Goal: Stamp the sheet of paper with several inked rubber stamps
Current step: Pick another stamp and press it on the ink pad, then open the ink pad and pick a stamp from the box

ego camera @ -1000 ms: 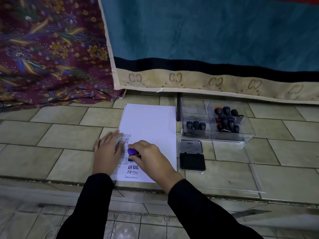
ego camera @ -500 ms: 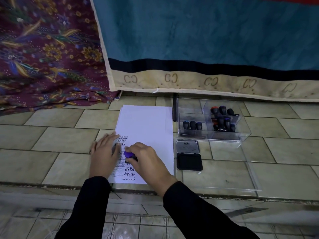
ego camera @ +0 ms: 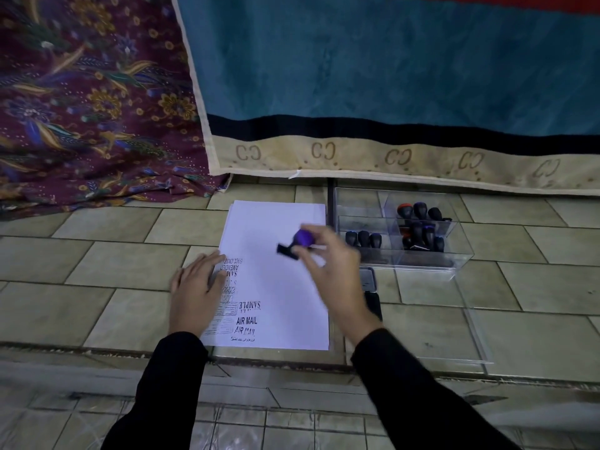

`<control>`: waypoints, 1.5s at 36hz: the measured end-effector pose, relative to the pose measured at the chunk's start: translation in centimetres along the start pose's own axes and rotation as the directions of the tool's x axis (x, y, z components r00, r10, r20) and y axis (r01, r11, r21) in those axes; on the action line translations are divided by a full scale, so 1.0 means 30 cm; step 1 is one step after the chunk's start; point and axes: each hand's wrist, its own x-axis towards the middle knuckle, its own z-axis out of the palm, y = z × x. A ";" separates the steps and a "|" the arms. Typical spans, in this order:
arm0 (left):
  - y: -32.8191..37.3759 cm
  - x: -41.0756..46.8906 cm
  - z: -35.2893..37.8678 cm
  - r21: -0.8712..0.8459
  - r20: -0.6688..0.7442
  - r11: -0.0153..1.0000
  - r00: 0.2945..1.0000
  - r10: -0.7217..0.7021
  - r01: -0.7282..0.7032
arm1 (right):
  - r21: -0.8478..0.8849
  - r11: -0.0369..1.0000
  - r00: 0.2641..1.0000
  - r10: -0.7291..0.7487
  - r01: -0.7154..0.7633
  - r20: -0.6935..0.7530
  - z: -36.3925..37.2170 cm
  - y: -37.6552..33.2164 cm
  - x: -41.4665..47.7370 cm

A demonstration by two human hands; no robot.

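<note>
A white sheet of paper (ego camera: 279, 274) lies on the tiled ledge, with black stamped words such as SAMPLE and AIR MAIL down its left side. My left hand (ego camera: 196, 292) rests flat on the sheet's left edge. My right hand (ego camera: 328, 264) holds a purple-handled rubber stamp (ego camera: 297, 241) in its fingers, lifted above the middle of the sheet and tilted. A black ink pad (ego camera: 370, 287) sits right of the paper, mostly hidden behind my right wrist.
A clear plastic box (ego camera: 461, 251) with several dark-handled stamps (ego camera: 422, 232) stands to the right of the sheet, its clear lid (ego camera: 474, 332) lying in front. A teal rug (ego camera: 389, 76) and patterned maroon cloth (ego camera: 81, 102) hang behind. The ledge drops off near me.
My right hand has lifted the purple stamp off the lower left of the sheet and carried it up and to the right. A fresh SAMPLE print shows. The left hand stays put.
</note>
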 end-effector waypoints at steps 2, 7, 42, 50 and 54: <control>-0.004 0.000 0.002 -0.009 -0.009 1.000 1.000 0.004 -0.004 | -0.018 0.999 0.995 0.043 -0.045 -0.088 -0.076 0.004 0.064; -0.013 0.001 0.009 -0.035 -0.034 0.999 0.999 0.014 -0.015 | -0.194 0.965 0.980 0.153 -0.176 -0.128 -0.232 0.079 0.166; -0.010 0.001 0.006 -0.022 -0.027 1.000 1.000 0.000 -0.001 | -0.516 0.804 0.921 0.384 -0.297 0.068 -0.340 0.253 0.306; -0.008 0.000 0.005 -0.028 -0.035 1.000 0.999 -0.007 0.006 | -0.517 0.778 0.932 0.265 -0.358 -0.246 -0.461 0.274 0.378; -0.004 0.000 0.004 -0.035 -0.032 0.999 0.999 -0.004 0.003 | -0.680 0.631 0.920 0.344 -0.374 -0.188 -0.475 0.293 0.419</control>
